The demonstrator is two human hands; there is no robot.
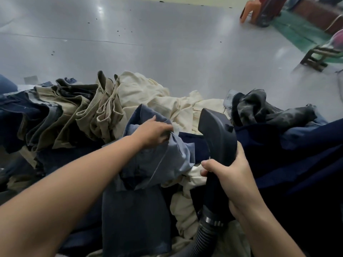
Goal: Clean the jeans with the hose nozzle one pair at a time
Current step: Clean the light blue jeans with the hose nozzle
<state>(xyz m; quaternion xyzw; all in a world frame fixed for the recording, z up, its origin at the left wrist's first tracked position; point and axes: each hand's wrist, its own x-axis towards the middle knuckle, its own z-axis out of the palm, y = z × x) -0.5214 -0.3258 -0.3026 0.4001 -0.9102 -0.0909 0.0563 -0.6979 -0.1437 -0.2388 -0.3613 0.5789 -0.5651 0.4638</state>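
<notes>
Both forearms reach in from the bottom edge. My right hand (235, 175) is wrapped tight round the black hose nozzle (217, 134), tip up, w/ ribbed hose (201, 236) below. My left hand (155, 131) pinches the blue jeans (159, 158) at a fold, just left of the nozzle, atop mixed piles of pants (89, 112) on the grey worktop (148, 43).

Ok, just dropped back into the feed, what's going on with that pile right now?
A person is working through a heap of jeans on a grey table. The left hand grips a fold of a blue pair at the front of the pile. The right hand holds the black hose nozzle, its head raised beside that pair, not clearly touching it. Khaki pairs lie folded to the left.
</notes>
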